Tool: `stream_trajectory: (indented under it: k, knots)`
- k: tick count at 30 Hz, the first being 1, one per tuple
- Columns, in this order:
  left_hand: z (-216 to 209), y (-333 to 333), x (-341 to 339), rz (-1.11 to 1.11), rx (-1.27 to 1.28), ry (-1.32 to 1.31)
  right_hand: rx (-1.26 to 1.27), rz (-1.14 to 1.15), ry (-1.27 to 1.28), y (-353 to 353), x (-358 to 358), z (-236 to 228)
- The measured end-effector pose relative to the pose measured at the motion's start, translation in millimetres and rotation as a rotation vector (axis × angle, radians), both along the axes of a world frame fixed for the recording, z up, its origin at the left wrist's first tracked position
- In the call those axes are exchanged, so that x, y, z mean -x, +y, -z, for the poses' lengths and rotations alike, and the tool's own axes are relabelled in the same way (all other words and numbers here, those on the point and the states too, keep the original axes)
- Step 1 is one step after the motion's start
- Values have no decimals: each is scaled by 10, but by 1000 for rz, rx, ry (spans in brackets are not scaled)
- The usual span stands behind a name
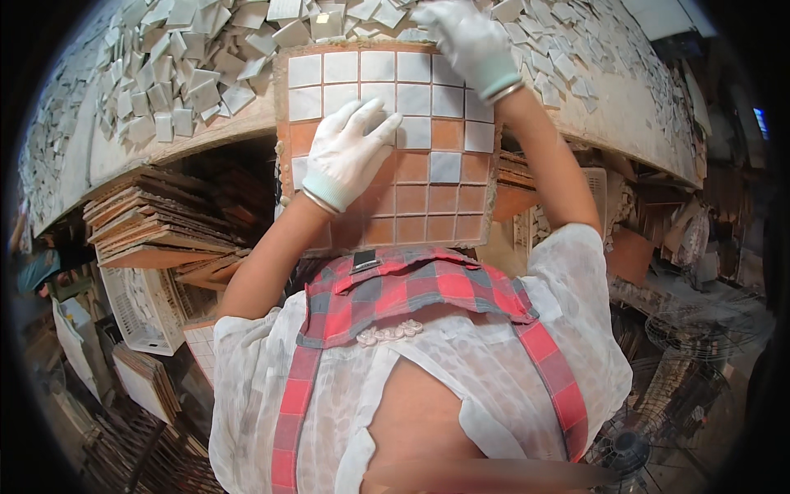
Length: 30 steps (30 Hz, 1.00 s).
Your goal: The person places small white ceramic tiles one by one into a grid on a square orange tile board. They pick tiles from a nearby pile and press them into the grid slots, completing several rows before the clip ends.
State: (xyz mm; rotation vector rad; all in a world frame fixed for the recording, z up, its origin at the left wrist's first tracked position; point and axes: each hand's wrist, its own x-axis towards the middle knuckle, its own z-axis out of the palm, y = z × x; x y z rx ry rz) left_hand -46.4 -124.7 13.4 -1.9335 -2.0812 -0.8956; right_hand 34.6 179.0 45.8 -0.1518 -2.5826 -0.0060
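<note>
A square board (485, 222) with a grid of raised lines lies in front of me. Small white tiles (378, 66) fill most of its two far rows, and several more sit lower among bare reddish-brown squares (411, 198). My left hand (350, 148), in a white glove, is over the left middle of the board, fingers apart, with no tile visible in it. Gloved too, my right hand (469, 45) reaches past the board's far right corner to the edge of the loose tiles. Its fingers are smeared by motion, so whether they hold a tile is hidden.
Loose white tiles (185, 66) lie heaped across the wooden table (214, 132) beyond and beside the board. Below the table's left side are stacked reddish boards (148, 214) and a white plastic crate (144, 309). A wire-caged fan (629, 445) stands at the lower right.
</note>
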Motion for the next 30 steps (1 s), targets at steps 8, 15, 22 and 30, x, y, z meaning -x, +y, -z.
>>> stream_trajectory:
  k: [8, 15, 22, 30]
  knots:
    - [177, -72, -17, 56, 135, 43, -94, -58, 36, -919, -415, 92]
    - [-24, -113, -30, -34, -22, -92, 275, 181, -20, -543, -860, 9]
    - [-173, 718, 234, -173, 6, -165, 123, 290, -49, -876, -622, 128]
    - [-142, 139, 475, -247, -55, -570, 148, 304, -73, -1103, -610, 142]
